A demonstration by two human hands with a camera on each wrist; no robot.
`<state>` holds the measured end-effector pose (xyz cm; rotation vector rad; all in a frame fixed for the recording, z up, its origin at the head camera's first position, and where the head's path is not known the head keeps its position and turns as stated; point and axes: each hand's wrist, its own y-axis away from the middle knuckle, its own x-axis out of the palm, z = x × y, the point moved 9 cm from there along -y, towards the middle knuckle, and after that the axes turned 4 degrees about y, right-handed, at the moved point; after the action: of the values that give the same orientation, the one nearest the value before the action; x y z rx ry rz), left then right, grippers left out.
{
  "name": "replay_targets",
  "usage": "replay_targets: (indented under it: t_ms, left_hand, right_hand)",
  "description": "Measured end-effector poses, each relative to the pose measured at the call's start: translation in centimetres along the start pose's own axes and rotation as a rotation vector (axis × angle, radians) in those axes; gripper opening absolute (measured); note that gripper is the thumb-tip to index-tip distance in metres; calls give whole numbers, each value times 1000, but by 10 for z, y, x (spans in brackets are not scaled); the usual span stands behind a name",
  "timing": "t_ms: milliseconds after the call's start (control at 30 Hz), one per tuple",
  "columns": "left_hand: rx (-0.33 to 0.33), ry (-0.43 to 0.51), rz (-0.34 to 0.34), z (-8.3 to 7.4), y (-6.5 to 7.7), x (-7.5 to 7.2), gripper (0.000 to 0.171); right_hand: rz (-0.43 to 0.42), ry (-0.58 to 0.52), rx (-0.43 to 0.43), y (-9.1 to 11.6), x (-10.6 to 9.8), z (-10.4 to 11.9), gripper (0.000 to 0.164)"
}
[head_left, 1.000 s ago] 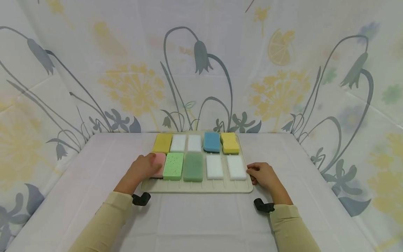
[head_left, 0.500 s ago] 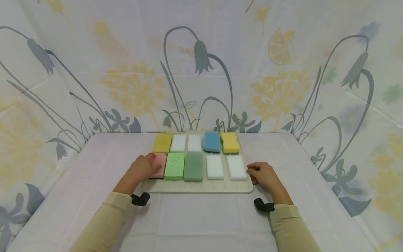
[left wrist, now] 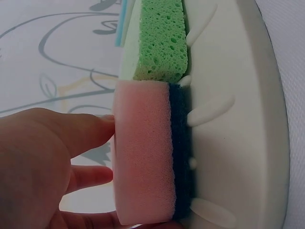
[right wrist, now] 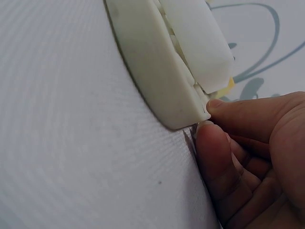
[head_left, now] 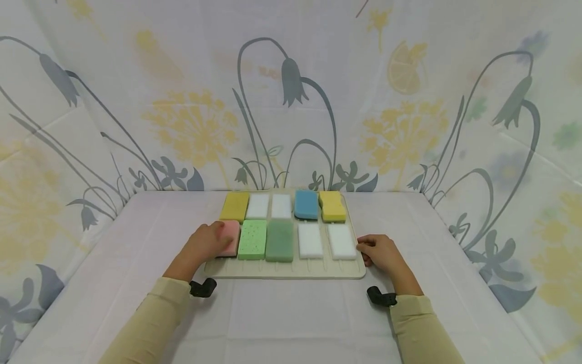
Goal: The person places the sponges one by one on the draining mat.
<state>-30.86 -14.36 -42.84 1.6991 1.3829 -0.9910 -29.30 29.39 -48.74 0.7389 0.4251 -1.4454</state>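
A cream tray lies on the table with two rows of sponges. My left hand holds the pink sponge at the near row's left end. Its thumb and a finger touch the upper face, and another finger reaches round the outer side. A dark blue scouring layer is under the pink foam. Beside it, touching, sits the speckled light green sponge. At the tray's right edge my right hand pinches the rim, thumb above and index finger below, near a white sponge.
The near row also has a darker green sponge and a white sponge. Behind are a mustard sponge, two white ones, a blue sponge and a yellow sponge. A patterned cloth hangs behind the table.
The pink and light green sponges have slid slightly right along the tray, and the light green one now sits against the darker green one. My right hand has kept its place.
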Motion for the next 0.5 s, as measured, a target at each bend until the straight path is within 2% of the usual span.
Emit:
replay_targets:
  t_ms: [300,500]
  left_hand:
    - [-29,32,37,2,1,3,61]
    - [-28,26,26,0,5,-4,63]
  right_hand:
    - [-2,58,-22,2,-1,-3,36]
    - [-6,224,-97,12,-9,9,37]
